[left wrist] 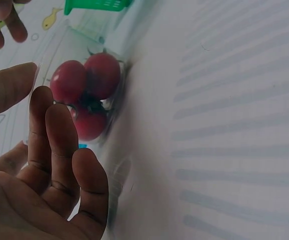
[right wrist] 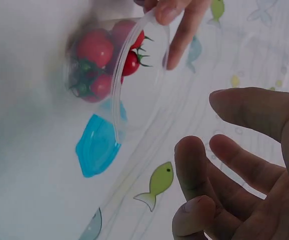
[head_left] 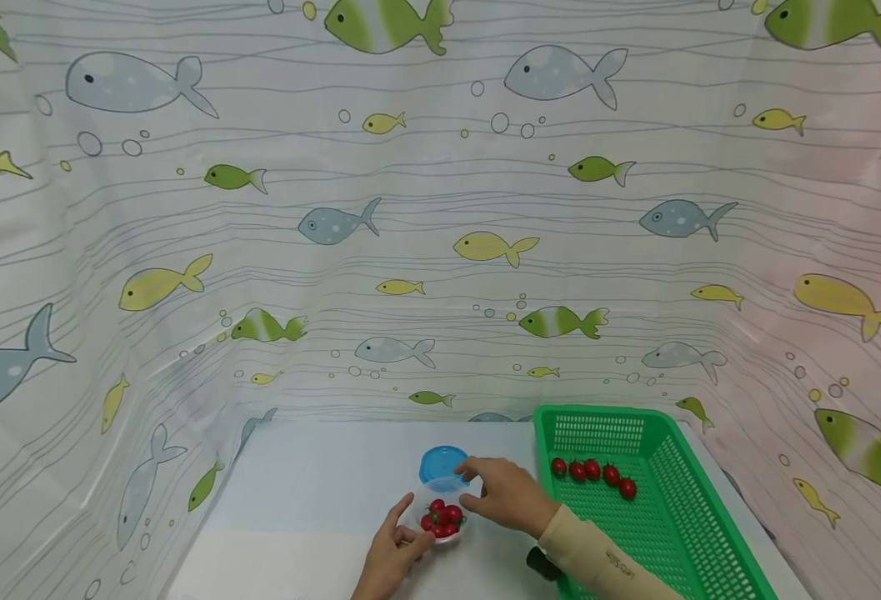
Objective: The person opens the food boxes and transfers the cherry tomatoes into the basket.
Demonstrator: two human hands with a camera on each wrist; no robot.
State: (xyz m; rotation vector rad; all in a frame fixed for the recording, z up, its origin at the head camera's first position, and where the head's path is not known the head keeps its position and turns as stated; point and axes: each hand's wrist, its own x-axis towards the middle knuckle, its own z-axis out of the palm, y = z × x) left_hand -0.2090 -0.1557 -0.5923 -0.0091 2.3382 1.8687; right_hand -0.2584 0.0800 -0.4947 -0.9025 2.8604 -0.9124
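Observation:
A clear plastic tub [right wrist: 144,97] stands on the white table with several small red tomatoes [head_left: 440,518] inside, green stems still on. My left hand [head_left: 395,546] is at the tub's near left side, its thumb and fingers spread around the wall and the fingertips right at the rim. On the far right side of the tub, my right hand [head_left: 509,493] hovers with loosely bent fingers, holding nothing; the right wrist view shows a gap between it and the rim. Just behind the tub lies a blue lid [head_left: 440,461], flat on the table.
A green plastic basket [head_left: 658,533] stands at the right, under the right forearm. Several more tomatoes [head_left: 593,470] lie in a row toward its back. Behind the table hangs a fish-print curtain [head_left: 425,183], which also runs along both sides.

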